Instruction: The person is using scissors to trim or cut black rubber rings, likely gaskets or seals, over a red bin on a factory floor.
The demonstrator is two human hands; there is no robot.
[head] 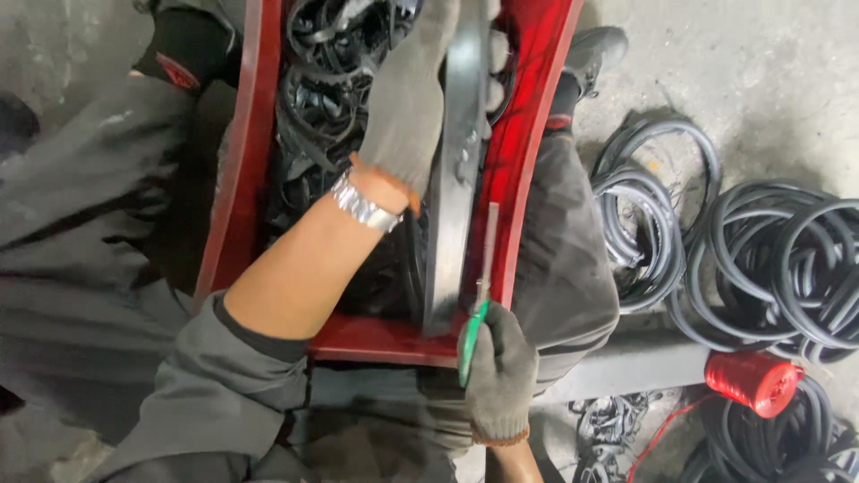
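Note:
My left hand [407, 98], in a grey knit glove with a metal watch [362, 204] at the wrist, grips the upper part of a long flat black rubber strip [455, 215]. The strip runs down over a red crate [242, 179] held between my legs. My right hand [503, 376], also gloved, holds a green-handled cutting tool [472, 338] at the crate's near edge. Its thin metal blade lies alongside the right side of the strip. The crate is full of tangled black rubber strips [322, 98].
Coils of black rubber hose [787, 259] lie on the concrete floor at the right, with a smaller coil [644, 224] closer to my leg. A red spool of string [752, 382] rests near them. My boot [595, 49] is at the crate's far right.

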